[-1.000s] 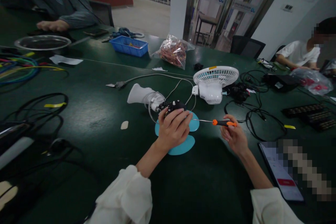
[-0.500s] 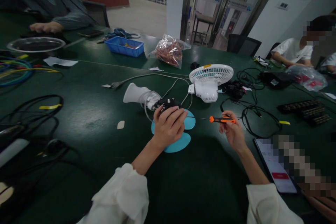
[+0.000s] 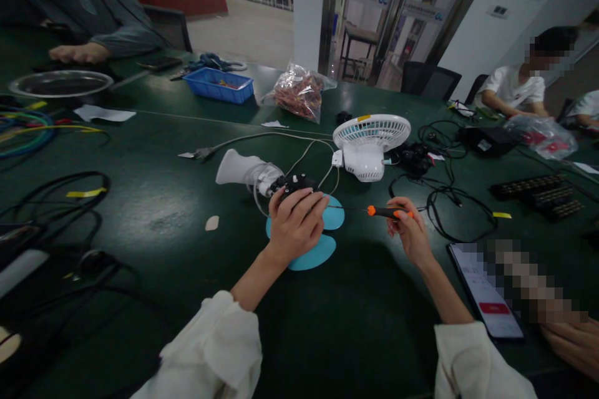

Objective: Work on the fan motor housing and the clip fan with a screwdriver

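Note:
My left hand [image 3: 297, 224] is wrapped round the black fan motor [image 3: 296, 183], partly covering it. Blue fan blades [image 3: 311, 254] spread out beneath that hand. Joined to the motor on its left is a white fan stand [image 3: 238, 168], lying on its side with a cable looped about its neck. My right hand [image 3: 409, 230] is closed on the orange and black handle of a screwdriver [image 3: 378, 211]. Its thin shaft points left to the motor; the tip is hidden behind my left fingers. Behind lies the white fan housing [image 3: 367, 162] with its grille.
A phone [image 3: 491, 299] lies at the right, beside another person's hand [image 3: 571, 343]. Black cables [image 3: 442, 218] tangle right of the fan housing. Further back are a blue bin [image 3: 218, 90] and a clear bag of reddish-brown parts [image 3: 299, 96]. More cables [image 3: 96, 212] cover the left.
The whole view has shifted slightly. Both hands keep their holds, and my right fingers have shifted a little on the screwdriver handle.

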Demonstrator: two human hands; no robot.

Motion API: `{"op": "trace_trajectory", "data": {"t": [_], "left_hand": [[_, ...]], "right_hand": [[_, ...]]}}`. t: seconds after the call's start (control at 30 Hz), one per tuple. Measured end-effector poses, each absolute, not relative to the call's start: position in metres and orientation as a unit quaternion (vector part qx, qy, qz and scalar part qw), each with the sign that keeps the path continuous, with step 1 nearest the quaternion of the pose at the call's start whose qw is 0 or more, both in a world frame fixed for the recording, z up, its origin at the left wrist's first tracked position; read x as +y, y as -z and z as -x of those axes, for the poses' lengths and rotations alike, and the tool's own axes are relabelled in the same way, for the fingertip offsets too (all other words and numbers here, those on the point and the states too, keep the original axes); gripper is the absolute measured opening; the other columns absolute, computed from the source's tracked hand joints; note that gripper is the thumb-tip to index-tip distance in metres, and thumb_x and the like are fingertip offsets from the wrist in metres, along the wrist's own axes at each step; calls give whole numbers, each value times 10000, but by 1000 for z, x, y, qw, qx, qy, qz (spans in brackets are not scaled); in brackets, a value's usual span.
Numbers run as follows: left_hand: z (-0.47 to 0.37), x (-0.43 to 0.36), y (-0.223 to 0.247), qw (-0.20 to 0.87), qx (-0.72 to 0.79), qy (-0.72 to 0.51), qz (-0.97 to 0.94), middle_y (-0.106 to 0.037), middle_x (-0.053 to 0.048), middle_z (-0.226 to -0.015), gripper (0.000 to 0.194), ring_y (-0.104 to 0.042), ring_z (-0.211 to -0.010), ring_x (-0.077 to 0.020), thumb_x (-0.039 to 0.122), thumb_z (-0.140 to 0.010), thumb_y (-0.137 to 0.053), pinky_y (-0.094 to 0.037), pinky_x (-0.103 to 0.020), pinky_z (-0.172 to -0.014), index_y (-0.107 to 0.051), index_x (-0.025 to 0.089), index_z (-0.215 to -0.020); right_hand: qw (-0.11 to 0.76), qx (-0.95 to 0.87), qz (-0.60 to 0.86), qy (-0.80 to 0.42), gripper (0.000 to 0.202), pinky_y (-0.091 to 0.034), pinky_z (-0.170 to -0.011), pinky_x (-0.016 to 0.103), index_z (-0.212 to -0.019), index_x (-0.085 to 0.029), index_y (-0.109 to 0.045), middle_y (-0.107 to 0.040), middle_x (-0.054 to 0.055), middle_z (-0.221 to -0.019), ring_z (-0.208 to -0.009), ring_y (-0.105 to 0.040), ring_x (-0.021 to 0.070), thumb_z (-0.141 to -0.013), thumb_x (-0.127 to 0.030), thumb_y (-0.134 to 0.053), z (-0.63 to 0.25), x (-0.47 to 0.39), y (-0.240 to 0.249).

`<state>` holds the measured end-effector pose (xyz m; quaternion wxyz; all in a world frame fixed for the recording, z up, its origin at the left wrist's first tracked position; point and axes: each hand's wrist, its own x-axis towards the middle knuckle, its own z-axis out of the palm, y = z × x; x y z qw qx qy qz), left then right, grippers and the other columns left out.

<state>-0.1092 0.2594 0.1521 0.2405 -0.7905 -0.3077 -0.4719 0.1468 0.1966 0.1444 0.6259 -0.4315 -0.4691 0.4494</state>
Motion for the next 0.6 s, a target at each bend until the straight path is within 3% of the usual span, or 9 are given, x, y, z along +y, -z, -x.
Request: {"op": "trace_trajectory", "data": {"t": [0.1,0.37,0.6], "left_hand": [[109,259,-152,233,-309,469,794,-695,-21,-1069,432,-541,-1120,-229,166,-775,-620,-282,-471,-1114,-603,249,-1198],[110,258,-155,263,-303,444,802,-672,-29,-1119,451,-498,-1163,-245,205,-783,-646,-289,-500,-1107,-591,293,-1222],[107,255,-158,256,-320,441,798,-702,35,-1119,368,-497,-1141,-247,194,-803,-667,-294,-510,-1097,-617,285,-1156]], "right_hand": [[647,-453,404,-460,313,-432,-520,223,-1095,-253,-546,-529,-49,-694,-566,-486,102,-804,-303,-648,-145,195,-147],[617,-471,454,-438,170,-331,-412,180,-1034,-231,-551,-525,-66,-525,-438,-448,87,-898,-332,-554,-144,197,-145],[617,-481,434,-447,194,-360,-439,196,-1044,-223,-560,-547,-53,-573,-471,-462,95,-878,-322,-573,-146,195,-145]]}}
